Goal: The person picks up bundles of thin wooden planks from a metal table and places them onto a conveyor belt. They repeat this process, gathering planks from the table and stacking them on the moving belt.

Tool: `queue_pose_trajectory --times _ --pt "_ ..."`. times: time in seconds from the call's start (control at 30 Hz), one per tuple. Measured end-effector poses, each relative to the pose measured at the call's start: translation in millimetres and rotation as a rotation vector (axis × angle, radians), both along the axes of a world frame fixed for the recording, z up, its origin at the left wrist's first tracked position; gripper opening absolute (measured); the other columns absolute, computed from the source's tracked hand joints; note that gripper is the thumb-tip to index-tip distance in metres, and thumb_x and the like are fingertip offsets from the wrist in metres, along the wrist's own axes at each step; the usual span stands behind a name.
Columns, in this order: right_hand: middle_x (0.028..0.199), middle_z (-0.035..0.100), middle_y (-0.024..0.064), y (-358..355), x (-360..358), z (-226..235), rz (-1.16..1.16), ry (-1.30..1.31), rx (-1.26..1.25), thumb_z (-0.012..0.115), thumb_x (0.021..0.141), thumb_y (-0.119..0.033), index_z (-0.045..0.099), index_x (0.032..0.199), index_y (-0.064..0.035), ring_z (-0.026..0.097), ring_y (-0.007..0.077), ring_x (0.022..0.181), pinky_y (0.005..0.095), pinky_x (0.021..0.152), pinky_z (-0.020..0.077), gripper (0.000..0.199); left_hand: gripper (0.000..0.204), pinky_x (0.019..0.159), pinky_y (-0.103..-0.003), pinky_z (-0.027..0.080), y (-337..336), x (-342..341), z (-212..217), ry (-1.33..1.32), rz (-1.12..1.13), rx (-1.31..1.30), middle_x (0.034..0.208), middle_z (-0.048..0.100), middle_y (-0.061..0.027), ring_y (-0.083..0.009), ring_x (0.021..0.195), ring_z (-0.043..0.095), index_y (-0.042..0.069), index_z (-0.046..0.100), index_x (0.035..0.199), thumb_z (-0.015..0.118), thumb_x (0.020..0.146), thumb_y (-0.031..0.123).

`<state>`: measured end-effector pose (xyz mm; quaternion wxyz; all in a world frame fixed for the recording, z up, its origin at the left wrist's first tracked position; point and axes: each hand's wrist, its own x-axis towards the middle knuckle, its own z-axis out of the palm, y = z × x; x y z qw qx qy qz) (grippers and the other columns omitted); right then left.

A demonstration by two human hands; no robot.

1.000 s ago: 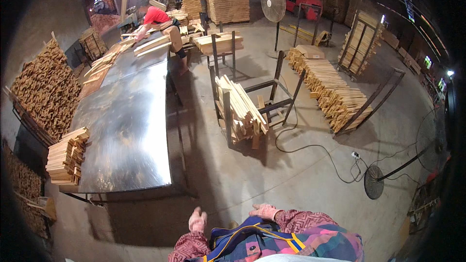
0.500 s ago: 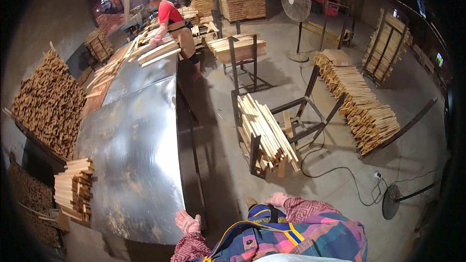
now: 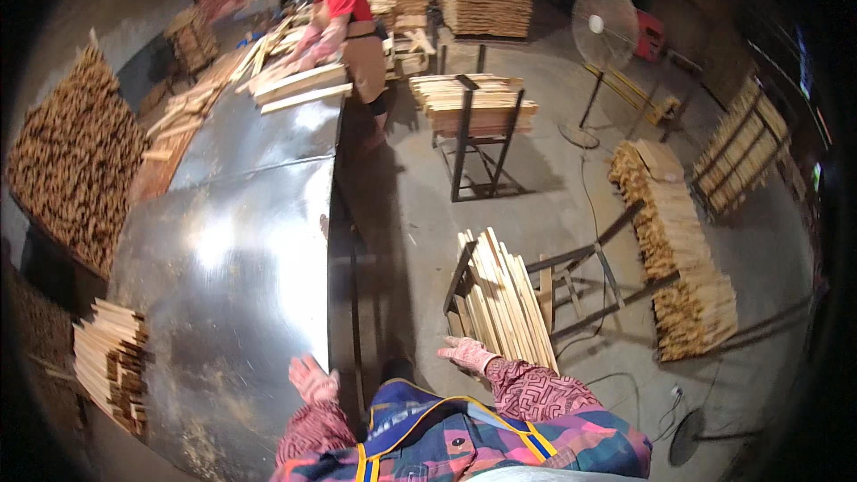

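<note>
My left hand (image 3: 314, 381), in a pale pink glove, is over the near right edge of the shiny metal-topped table (image 3: 241, 303). Its fingers are spread and hold nothing; whether the palm touches the metal I cannot tell. My right hand (image 3: 468, 353), gloved the same way, reaches out with fingers extended beside the near end of a bundle of wooden strips (image 3: 509, 295). Nothing shows in its grasp. Those strips lie lengthwise in a dark metal rack (image 3: 461, 272) to the right of the table.
At the table's far end a co-worker in red (image 3: 348, 0) bends over loose strips (image 3: 303, 80). Stacked sticks (image 3: 112, 366) stand at the near left. On the right are a long stack of strips (image 3: 692, 250), a standing fan (image 3: 605, 27) and a floor cable (image 3: 638, 384).
My view has shifted forward along the table. My right hand has moved from beside my body out to the near end of the strips in the rack. The left stays by the table edge.
</note>
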<state>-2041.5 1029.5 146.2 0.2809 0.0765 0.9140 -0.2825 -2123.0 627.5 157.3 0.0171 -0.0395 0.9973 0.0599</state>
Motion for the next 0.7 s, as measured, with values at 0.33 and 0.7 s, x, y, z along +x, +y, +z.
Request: queue_pose_trajectory --times 0.33,0.7 --pt "0.138 0.055 0.0233 14.5 -245.0 61.2 -0.002 -0.091 -0.057 0.061 0.089 -0.055 0.049 0.142 -0.002 0.053 0.0365 0.128 0.0384 0.107 0.0426 0.077 0.098 0.12 -0.051 0.016 76.7 -232.0 8.3 -0.104 0.003 0.179 0.158 0.025 -0.0238 -0.0448 0.144 0.022 0.01 0.026 0.155 0.069 0.078 0.053" --pt "0.132 0.061 0.0216 53.6 -607.9 78.9 -0.019 -0.027 0.147 0.065 0.088 -0.05 0.047 0.144 -0.0033 0.055 0.0362 0.126 0.0407 0.106 0.0422 0.075 0.085 0.116 -0.052 0.025 94.1 -359.6 20.7 0.064 0.239 0.348 0.144 0.041 -0.0261 -0.0451 0.135 0.034 -0.001 0.041 0.142 0.074 0.078 0.044"
